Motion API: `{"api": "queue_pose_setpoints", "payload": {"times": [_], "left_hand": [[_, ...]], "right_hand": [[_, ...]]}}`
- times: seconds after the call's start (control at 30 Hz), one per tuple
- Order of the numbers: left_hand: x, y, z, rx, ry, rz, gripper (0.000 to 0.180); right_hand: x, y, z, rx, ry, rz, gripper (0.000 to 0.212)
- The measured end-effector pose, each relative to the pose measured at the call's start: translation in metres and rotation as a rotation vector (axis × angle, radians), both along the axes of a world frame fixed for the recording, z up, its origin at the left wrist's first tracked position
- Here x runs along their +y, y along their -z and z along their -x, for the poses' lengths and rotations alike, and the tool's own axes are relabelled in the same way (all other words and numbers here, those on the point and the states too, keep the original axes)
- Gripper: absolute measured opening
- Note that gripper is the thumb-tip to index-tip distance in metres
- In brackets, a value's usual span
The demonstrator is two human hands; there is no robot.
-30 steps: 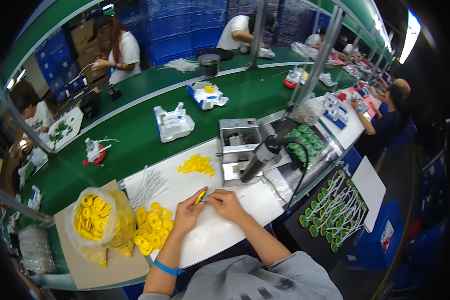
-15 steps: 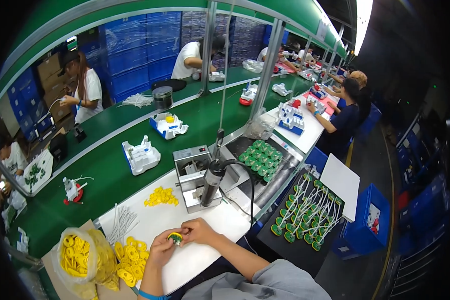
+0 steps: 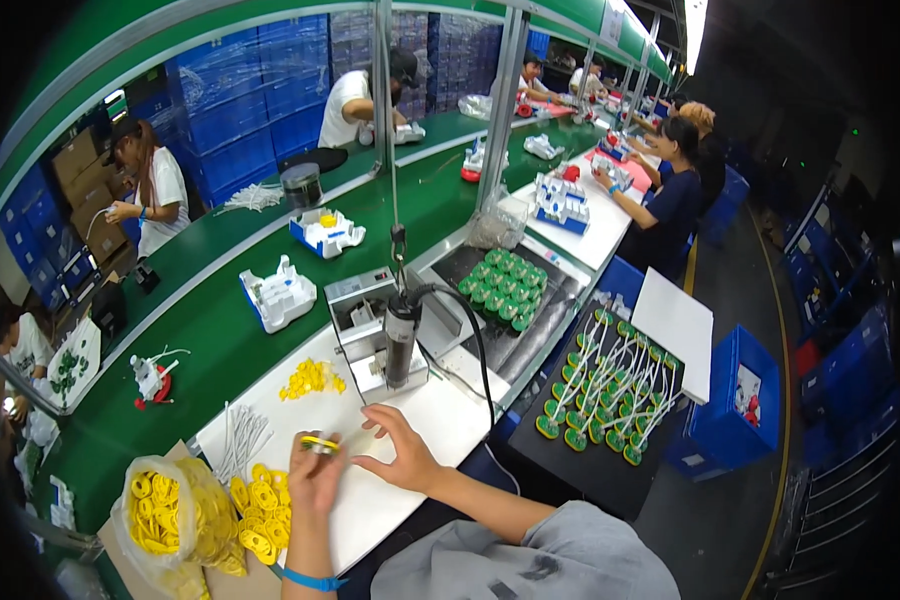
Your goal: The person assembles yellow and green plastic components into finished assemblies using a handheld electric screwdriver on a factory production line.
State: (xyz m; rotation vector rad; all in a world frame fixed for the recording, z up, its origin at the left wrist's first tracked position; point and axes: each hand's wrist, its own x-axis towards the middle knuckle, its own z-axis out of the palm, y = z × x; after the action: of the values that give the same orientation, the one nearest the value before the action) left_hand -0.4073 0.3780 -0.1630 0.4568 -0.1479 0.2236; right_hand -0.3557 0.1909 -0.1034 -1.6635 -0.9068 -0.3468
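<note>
Between the fingertips of my left hand (image 3: 315,485) is a small yellow round part with a green circuit board (image 3: 319,444), tilted edge-on. My right hand (image 3: 405,455) is apart from it, thumb and fingers spread with nothing between them. Both hands are over a white work sheet (image 3: 370,520). Just beyond the right hand an electric screwdriver (image 3: 402,345) hangs upright in front of a metal box-like device (image 3: 370,375). Left of my left hand lie a pile of yellow oval parts (image 3: 262,515) and thin white strips (image 3: 238,438); small yellow pieces (image 3: 312,379) lie farther off.
An open bag of yellow parts (image 3: 155,510) stands at the left. Green boards (image 3: 500,285) cover a dark tray beyond the device. Wired boards (image 3: 610,390) sit on a black surface at right, near a blue bin (image 3: 740,410). White housings (image 3: 278,295) rest on the green conveyor (image 3: 200,340); co-workers sit beyond.
My right hand has let go of the yellow part and opened, moving away from it. My left hand has shifted left and tilted the part. The whole view has swung slightly.
</note>
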Motion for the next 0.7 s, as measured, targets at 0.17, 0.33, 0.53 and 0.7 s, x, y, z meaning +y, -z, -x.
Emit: {"api": "queue_pose_setpoints", "payload": {"times": [0.17,0.33,0.53,0.7], "left_hand": [[-0.042,0.014,-0.011,-0.039,0.185,-0.469,0.062],[-0.062,0.012,-0.025,-0.046,0.276,-0.654,0.086],[-0.073,0.026,-0.036,-0.041,0.313,-0.792,0.073],[-0.08,0.024,-0.042,-0.02,0.313,-0.868,0.06]], "right_hand": [[-0.05,0.008,0.002,-0.229,0.003,0.078,0.024],[-0.165,0.033,0.007,0.095,0.402,-0.079,0.016],[-0.338,0.061,0.002,0.539,0.862,-0.112,0.021],[-0.408,0.081,0.014,0.68,1.021,0.23,0.019]]}}
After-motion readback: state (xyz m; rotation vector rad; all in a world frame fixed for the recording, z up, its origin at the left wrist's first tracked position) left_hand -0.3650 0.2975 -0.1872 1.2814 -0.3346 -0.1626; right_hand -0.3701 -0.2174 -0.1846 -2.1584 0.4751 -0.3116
